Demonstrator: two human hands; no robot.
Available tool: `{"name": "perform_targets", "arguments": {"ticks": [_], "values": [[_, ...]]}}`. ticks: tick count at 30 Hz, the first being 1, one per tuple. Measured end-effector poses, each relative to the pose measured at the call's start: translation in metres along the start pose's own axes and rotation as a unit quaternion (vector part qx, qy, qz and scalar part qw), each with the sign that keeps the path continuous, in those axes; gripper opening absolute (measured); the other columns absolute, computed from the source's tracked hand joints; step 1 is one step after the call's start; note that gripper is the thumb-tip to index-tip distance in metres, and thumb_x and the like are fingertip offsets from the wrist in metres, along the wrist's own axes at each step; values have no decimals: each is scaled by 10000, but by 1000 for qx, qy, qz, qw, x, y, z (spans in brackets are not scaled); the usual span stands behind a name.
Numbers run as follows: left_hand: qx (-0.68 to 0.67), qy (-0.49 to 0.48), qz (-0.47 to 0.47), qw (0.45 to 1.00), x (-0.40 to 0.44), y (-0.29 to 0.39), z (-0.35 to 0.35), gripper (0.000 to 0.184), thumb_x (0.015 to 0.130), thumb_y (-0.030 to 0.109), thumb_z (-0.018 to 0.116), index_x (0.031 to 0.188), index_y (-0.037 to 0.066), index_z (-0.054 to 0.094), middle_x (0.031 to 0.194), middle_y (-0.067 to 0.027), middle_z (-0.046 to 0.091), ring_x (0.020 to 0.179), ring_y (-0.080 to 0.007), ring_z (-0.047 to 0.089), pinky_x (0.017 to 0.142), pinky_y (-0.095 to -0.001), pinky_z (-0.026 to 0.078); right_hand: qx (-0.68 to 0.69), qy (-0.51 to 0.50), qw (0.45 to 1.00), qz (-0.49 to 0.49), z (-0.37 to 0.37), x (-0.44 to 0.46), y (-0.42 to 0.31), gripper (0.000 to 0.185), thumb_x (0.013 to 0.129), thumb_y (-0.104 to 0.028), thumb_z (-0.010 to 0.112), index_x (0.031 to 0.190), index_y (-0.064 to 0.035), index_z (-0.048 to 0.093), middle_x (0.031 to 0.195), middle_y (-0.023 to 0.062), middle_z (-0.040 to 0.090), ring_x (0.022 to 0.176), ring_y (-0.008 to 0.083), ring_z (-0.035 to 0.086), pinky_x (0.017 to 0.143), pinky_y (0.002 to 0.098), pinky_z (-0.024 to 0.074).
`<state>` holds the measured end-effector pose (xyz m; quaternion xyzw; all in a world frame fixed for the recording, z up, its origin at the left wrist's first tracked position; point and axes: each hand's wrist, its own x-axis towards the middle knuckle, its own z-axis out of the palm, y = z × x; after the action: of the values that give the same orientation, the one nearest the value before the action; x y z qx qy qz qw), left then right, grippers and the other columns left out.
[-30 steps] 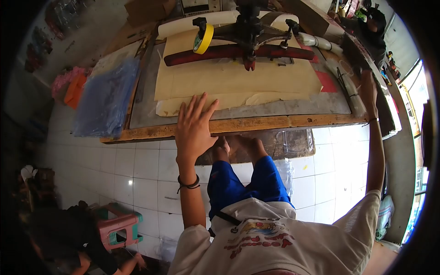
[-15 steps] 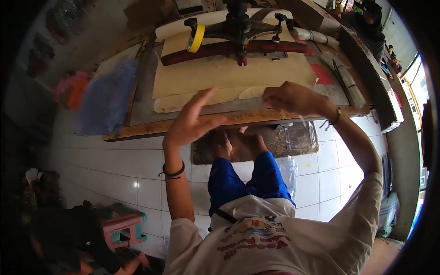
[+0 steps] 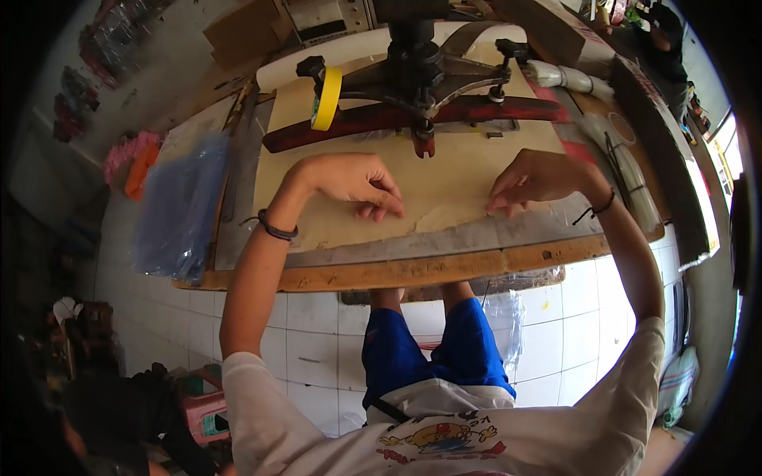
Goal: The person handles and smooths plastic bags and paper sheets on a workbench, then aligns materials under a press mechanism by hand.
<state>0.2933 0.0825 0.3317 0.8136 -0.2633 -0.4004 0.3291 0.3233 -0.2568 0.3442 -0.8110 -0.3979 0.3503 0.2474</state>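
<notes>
My left hand (image 3: 353,181) is over the left part of a tan sheet (image 3: 444,170) on the workbench, its fingers curled down and fingertips close together near the sheet's surface. Across from it, my right hand (image 3: 541,176) bends at the wrist, thumb and fingers pinched together near the sheet's right front part. Whatever either set of fingertips holds is too small or hidden to make out. Just beyond both hands stands a black metal press frame (image 3: 425,75) with a dark red bar (image 3: 353,127). A yellow tape roll (image 3: 326,98) hangs on its left knob.
Blue plastic sheets (image 3: 178,210) hang over the bench's left end. Bundled clear plastic (image 3: 631,178) and a long cardboard box (image 3: 663,151) line the right side. The wooden bench edge (image 3: 413,274) runs before me. Another person (image 3: 119,420) is at lower left, near a stool (image 3: 205,408).
Both hands have moved forward over the tan sheet. My left hand went from open and raised to curled downward; the right moved slightly outward. The view has shifted, bringing the bench lower in frame.
</notes>
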Motion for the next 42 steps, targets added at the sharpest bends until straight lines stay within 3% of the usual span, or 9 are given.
{"name": "perform_targets", "arguments": {"ticks": [3,7,8,10,12,19,25,31,42], "values": [[-87,-65,7,994,12,-16,-18,317,1048,227,589,1118,-47,732,801,-63,710,648,-97,646,591,-241,528,23,-43,999,1,-22,15,13,274,1010,-284,632,1121,-81,779,875,30,766,753,86,678,691,254,548],[-161,-36,-21,986,6,-21,-16,319,1059,196,564,1183,-67,693,803,-69,706,664,-113,682,587,-246,545,21,-62,995,76,-30,32,21,272,982,-289,679,1102,-70,786,853,25,764,778,84,678,699,252,535],[-172,-30,-19,984,4,-22,-15,307,1058,178,561,1192,-67,690,801,-63,705,663,-114,684,586,-246,542,33,-57,997,-31,-27,31,34,241,958,-263,719,1077,-68,794,830,16,762,779,88,679,707,250,516],[-185,-22,-3,982,4,-25,-11,296,1057,149,554,1224,-61,678,789,-54,700,643,-113,679,563,-246,534,88,-43,995,-28,-26,29,42,221,950,-248,732,1067,-72,798,824,16,760,779,88,677,714,249,507],[-170,-8,-12,985,5,-22,-10,282,1050,146,564,1214,-45,693,797,-57,706,638,-113,679,557,-248,533,132,-30,990,-31,-24,25,45,197,921,-217,766,1053,-75,802,831,29,757,786,93,674,703,251,497],[-79,106,35,991,-1,-11,-2,184,960,110,696,1085,-3,771,839,-72,729,655,-118,693,563,-242,531,-1,84,988,-133,-8,19,30,191,859,-101,785,1048,-101,808,821,43,662,747,144,627,644,286,479],[44,169,162,971,-6,-13,-5,155,904,119,758,1031,38,796,860,-41,703,832,-134,679,770,-282,547,-163,198,949,-182,-2,21,30,244,789,-74,787,1024,-132,811,767,41,595,713,184,619,584,343,475],[155,242,138,948,-6,-12,2,178,819,80,803,998,83,813,826,-53,579,774,-196,588,716,-324,489,-283,295,885,-224,4,28,41,238,754,-76,806,988,-110,779,695,34,544,629,228,573,558,376,446],[285,356,168,874,10,-22,13,186,817,31,771,998,60,800,864,-68,633,732,-212,636,646,-340,510,-362,371,831,-201,8,30,35,135,790,-84,765,909,-106,705,762,5,596,714,195,627,575,342,511]]}}
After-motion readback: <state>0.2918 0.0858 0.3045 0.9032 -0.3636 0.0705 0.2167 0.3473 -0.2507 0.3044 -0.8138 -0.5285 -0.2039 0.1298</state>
